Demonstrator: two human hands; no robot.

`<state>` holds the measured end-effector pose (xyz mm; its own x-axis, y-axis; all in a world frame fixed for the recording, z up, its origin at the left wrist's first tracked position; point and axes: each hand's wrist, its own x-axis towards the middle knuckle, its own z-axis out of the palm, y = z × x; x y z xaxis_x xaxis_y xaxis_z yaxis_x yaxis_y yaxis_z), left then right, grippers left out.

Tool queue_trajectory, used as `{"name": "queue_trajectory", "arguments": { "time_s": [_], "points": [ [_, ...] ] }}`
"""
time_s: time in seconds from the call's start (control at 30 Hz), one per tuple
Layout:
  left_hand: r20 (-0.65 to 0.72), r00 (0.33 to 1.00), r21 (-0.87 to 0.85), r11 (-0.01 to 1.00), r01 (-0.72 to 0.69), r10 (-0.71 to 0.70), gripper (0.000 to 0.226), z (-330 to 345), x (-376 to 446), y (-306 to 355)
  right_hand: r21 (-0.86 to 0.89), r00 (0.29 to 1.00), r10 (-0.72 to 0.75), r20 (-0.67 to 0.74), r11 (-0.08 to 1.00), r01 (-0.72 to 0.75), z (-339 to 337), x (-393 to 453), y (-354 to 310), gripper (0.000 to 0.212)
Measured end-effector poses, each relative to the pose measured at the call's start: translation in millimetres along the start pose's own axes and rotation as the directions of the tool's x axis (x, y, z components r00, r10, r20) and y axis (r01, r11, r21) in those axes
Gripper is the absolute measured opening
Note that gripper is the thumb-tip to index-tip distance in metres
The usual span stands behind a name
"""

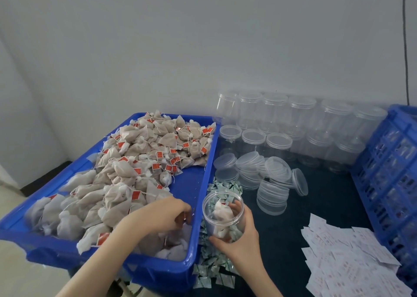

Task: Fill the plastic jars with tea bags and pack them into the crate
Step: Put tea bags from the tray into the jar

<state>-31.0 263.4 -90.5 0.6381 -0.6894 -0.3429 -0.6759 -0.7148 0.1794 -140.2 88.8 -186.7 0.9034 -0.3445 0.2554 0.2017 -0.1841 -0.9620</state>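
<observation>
Clear round plastic jar [223, 215], lidless, tilted mouth-up just right of the blue plastic tray [194, 183], a few tea bags inside. Beige mesh tea bags with red tags and white strings [144, 161] heaped loose across the tray, thickest toward far and left sides. Empty clear jars with lids on [291, 125] stand in rows at the back by the wall. Loose clear lids [266, 177] piled in front of them. Blue slatted plastic crate [392, 172] at far right, probably holding jars already, blurred.
</observation>
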Motion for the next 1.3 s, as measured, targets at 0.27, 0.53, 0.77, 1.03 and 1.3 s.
{"name": "queue_trajectory", "arguments": {
  "time_s": [0.27,0.53,0.77,1.03,1.3],
  "points": [
    [-0.378,0.926,-0.236,0.967,-0.095,-0.001,0.029,-32,-26,-6,-0.035,1.000,-0.005,0.005,0.999,0.005,-1,-1,2,0.093],
    [-0.693,0.720,-0.218,0.942,-0.256,0.035,0.033,-59,-40,18,-0.042,1.000,0.006,-0.002,0.999,-0.006,2,-2,-2,0.091],
    [-0.749,0.653,-0.233,0.879,-0.415,0.110,0.033,-71,-28,56,-0.037,1.000,-0.003,-0.014,0.999,0.003,1,-3,-6,0.088],
    [-0.841,0.533,-0.244,0.813,-0.529,0.095,0.027,-62,-12,81,-0.007,1.000,-0.009,-0.017,1.000,0.009,-3,-4,-11,0.087],
    [-0.781,0.607,-0.290,0.773,-0.564,0.149,0.019,-57,0,94,0.026,0.999,0.044,-0.029,0.999,-0.044,-7,1,-11,0.089]
  ]
}}
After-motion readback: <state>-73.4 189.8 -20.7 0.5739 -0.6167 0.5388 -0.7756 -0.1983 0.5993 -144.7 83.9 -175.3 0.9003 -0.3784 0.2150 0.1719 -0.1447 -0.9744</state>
